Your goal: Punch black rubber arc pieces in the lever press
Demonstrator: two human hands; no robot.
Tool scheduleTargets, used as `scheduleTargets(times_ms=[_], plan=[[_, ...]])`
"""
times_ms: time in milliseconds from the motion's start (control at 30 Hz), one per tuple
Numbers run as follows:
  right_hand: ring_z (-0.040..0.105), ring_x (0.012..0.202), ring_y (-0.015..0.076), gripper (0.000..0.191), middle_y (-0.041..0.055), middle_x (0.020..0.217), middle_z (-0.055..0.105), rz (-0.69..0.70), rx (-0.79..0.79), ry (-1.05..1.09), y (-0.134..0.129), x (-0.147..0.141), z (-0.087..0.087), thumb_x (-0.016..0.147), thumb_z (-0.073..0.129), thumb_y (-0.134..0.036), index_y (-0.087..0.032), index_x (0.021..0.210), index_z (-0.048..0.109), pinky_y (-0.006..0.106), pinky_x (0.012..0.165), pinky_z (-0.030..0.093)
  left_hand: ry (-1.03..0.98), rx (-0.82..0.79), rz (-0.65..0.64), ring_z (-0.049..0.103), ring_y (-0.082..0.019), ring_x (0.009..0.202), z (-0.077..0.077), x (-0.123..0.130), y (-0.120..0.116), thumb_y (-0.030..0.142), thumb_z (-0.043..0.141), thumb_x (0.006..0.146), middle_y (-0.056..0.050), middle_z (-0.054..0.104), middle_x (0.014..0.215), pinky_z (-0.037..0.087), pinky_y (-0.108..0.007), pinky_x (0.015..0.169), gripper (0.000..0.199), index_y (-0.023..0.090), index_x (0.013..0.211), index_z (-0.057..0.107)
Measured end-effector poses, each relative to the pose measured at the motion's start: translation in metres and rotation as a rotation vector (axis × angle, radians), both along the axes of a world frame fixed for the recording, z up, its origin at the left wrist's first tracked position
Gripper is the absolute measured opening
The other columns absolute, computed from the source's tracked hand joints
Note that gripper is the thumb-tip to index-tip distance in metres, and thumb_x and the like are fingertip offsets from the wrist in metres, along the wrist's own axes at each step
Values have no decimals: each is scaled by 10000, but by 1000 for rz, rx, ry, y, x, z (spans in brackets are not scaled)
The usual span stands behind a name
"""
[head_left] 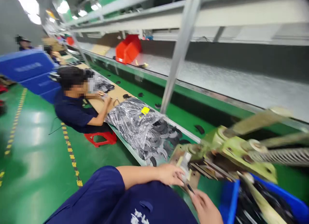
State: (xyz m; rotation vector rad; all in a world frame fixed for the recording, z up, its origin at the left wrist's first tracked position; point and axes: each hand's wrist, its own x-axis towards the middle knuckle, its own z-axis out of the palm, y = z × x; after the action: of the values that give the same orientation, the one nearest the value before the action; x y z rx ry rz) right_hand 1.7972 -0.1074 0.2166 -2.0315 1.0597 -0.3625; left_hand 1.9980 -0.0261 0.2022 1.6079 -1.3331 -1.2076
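Green epoxy floor (36, 143) with yellow-black hazard tape (71, 159). Long production line, grey belt (241, 85), steel uprights (181, 50). Stacked blue crates (26, 69) far left, red plastic stool (101, 138) by the line. Bright ceiling lights (63, 6) overhead, glare on floor.

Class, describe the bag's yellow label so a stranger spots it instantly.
Find the long green work line. On it lies a bulging clear plastic bag of black parts. The yellow label is the only bright yellow patch on that bag, near its upper edge.
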Motion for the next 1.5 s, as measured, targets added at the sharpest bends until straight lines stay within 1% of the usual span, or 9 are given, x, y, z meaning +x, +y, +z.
scheduleTargets(times_ms=[67, 167, 267, 400, 567, 1033, 1233, 1367, 1500], plan=[[648, 678, 248, 420, 82, 723, 702, -66, 272, -155, 14, 16, 10, 592, 691, -624, -221, 707, 688, 356, 650, 528, -19, -84, -16, 653, -163, 838, 3, 0, 9, 311, 677, 792, -47, 686, 1052, 493, -243, 758, 404, 215, 1183, 639], [578, 539, 160, 401, 19, 594, 647, -151, 443, -209, 21, 37, 14, 608, 705, -556, -195, 781, 711, 303, 590, 501, -37, -116, -12, 642, -157, 787, 2, 5, 16, 300, 638, 826, -47, 692, 977, 491, -239, 763, 326, 221, 1141, 671], [536, 497, 110, 445, 14, 647, 644, -241, 604, -295, 24, 43, 3, 627, 707, -559, -162, 827, 680, 271, 522, 470, -58, -185, -19, 632, -151, 806, -1, 11, 20, 258, 601, 837, -60, 681, 1045, 495, -261, 805, 320, 209, 1146, 667], [518, 496, 80, 450, 11, 679, 637, -309, 755, -413, 33, 42, -8, 609, 742, -560, -160, 786, 632, 240, 478, 448, -69, -236, 3, 636, -143, 800, -3, 12, 26, 261, 569, 848, -50, 705, 1023, 505, -260, 786, 285, 181, 1099, 678], [509, 483, 64, 459, -4, 666, 633, -357, 849, -493, 37, 42, -10, 588, 777, -541, -158, 792, 629, 215, 450, 441, -107, -202, 6, 649, -143, 796, -1, 13, 29, 303, 558, 865, -38, 724, 1013, 509, -249, 775, 281, 183, 1084, 688], [518, 493, 59, 413, -3, 657, 644, -426, 858, -539, 42, 43, -10, 610, 791, -485, -144, 797, 654, 196, 455, 437, -177, -252, -24, 658, -157, 862, -10, 16, 26, 313, 568, 873, -42, 724, 992, 502, -254, 794, 251, 191, 1047, 701], [564, 535, 86, 409, 37, 730, 678, -448, 830, -490, 36, 38, -9, 608, 788, -481, -152, 811, 654, 226, 489, 480, -298, -324, -17, 650, -162, 885, -21, 19, 9, 306, 541, 897, -42, 721, 966, 490, -273, 837, 218, 201, 986, 711], [595, 595, 98, 425, 44, 811, 694, -521, 708, -469, 19, 11, 13, 601, 792, -471, -168, 867, 658, 229, 531, 497, -433, -257, 98, 643, -176, 880, -43, 27, -24, 281, 555, 886, -53, 711, 944, 493, -293, 853, 209, 188, 988, 712], [601, 657, 101, 409, 16, 854, 681, -581, 520, -464, 0, -30, 61, 628, 772, -481, -208, 906, 649, 226, 586, 506, -555, -207, 100, 628, -192, 950, -61, 33, -60, 279, 537, 894, -67, 695, 996, 480, -296, 899, 236, 181, 1020, 710]])
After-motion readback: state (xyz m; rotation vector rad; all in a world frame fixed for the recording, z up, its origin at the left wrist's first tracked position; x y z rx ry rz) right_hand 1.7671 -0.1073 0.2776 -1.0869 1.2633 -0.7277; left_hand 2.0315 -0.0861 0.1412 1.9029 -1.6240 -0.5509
